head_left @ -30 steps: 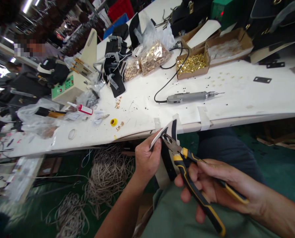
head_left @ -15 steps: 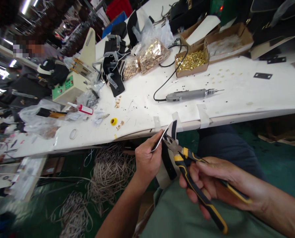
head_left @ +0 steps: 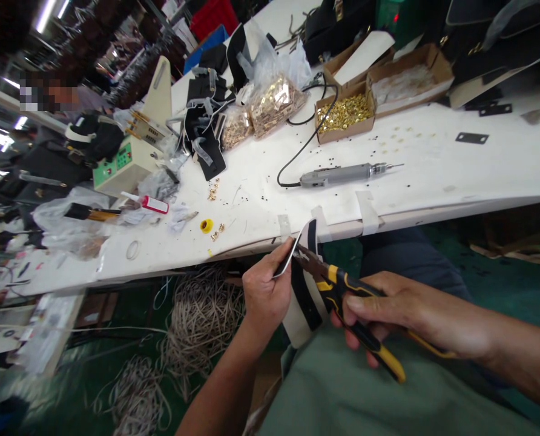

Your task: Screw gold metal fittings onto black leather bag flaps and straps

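Note:
My left hand [head_left: 266,284] is closed on a black and white flap piece [head_left: 307,293], its thumb and fingers pinching the upper edge. The piece hangs down in front of the table edge, over my lap. In my right hand [head_left: 388,309] are pliers [head_left: 338,287] with black and yellow handles, my fingers wrapped round the grips. The plier jaws meet the flap piece close to my left fingertips. Whatever lies between the jaws is too small to make out.
On the white table [head_left: 433,175] lies a grey electric screwdriver [head_left: 338,175] with its cord. Behind it stand a carton of gold-coloured fittings [head_left: 345,115] and plastic bags of metal parts [head_left: 276,106]. A red-labelled bottle [head_left: 154,204] lies to the left. Tangled cord [head_left: 201,327] heaps on the floor.
The plier handles have come closer together and the jaws look narrower at the flap piece. My right hand has tightened and moved slightly up. My left hand keeps its hold.

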`<action>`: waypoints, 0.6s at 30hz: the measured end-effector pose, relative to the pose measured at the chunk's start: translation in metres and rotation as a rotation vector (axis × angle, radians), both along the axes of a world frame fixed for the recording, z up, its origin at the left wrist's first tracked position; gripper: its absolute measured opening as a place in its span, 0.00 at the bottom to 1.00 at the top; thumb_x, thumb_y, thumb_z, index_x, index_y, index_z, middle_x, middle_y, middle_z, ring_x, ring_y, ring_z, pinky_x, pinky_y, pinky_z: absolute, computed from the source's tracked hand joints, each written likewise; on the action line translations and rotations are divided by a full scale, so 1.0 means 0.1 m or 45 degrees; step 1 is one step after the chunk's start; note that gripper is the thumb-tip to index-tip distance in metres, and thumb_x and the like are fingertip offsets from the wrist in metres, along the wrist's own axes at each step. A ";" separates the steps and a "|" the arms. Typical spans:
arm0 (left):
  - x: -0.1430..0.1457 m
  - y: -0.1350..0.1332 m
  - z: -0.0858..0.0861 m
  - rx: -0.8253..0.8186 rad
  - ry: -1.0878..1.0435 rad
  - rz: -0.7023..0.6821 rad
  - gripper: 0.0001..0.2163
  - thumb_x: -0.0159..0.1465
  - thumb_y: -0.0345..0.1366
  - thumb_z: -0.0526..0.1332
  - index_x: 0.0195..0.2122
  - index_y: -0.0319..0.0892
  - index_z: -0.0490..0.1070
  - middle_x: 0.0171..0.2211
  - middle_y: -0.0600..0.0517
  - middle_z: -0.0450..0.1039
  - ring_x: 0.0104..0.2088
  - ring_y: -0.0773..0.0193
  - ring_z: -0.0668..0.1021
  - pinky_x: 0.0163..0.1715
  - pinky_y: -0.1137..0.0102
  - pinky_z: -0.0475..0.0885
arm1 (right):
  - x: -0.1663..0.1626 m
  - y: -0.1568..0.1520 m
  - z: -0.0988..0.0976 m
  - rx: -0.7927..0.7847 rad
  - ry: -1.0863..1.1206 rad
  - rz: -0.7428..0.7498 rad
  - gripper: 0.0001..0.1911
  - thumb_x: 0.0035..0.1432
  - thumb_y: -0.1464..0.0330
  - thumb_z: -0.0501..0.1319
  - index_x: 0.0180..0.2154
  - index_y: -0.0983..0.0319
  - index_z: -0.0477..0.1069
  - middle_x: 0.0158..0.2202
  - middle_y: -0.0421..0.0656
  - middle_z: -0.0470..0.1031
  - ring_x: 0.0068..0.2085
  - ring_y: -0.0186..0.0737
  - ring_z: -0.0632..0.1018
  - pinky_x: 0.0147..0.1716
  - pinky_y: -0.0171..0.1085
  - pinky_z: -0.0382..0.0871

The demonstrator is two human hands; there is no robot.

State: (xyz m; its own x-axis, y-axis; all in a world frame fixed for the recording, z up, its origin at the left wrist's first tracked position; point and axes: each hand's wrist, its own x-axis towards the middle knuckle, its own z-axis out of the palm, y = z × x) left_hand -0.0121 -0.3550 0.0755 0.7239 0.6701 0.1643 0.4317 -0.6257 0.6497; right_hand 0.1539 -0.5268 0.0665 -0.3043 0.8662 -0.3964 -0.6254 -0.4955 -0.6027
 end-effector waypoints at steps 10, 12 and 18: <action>0.02 0.03 0.00 0.025 0.063 0.020 0.15 0.70 0.34 0.58 0.55 0.44 0.79 0.51 0.48 0.82 0.52 0.55 0.83 0.57 0.65 0.75 | 0.04 0.09 0.13 0.070 -0.743 0.142 0.21 0.65 0.51 0.59 0.30 0.61 0.70 0.26 0.38 0.69 0.27 0.35 0.69 0.27 0.33 0.61; 0.03 0.04 0.00 0.032 0.075 0.025 0.15 0.70 0.34 0.58 0.55 0.43 0.79 0.51 0.48 0.82 0.51 0.55 0.83 0.57 0.65 0.74 | 0.03 0.11 0.14 0.115 -0.849 0.143 0.19 0.66 0.54 0.57 0.31 0.61 0.70 0.26 0.38 0.68 0.27 0.34 0.67 0.26 0.34 0.59; 0.06 0.11 -0.05 0.032 0.084 0.116 0.14 0.68 0.35 0.60 0.51 0.42 0.81 0.46 0.49 0.84 0.46 0.56 0.84 0.54 0.65 0.76 | 0.03 0.23 0.11 0.135 -1.082 0.112 0.18 0.66 0.56 0.58 0.30 0.62 0.72 0.28 0.41 0.72 0.30 0.37 0.70 0.29 0.36 0.62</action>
State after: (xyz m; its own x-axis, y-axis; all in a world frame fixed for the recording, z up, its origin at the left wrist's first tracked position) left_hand -0.0057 -0.3443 0.0706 0.6700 0.7299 0.1357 0.5291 -0.5977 0.6024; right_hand 0.1571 -0.5037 0.0778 -0.0084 0.8987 -0.4385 0.0969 -0.4357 -0.8949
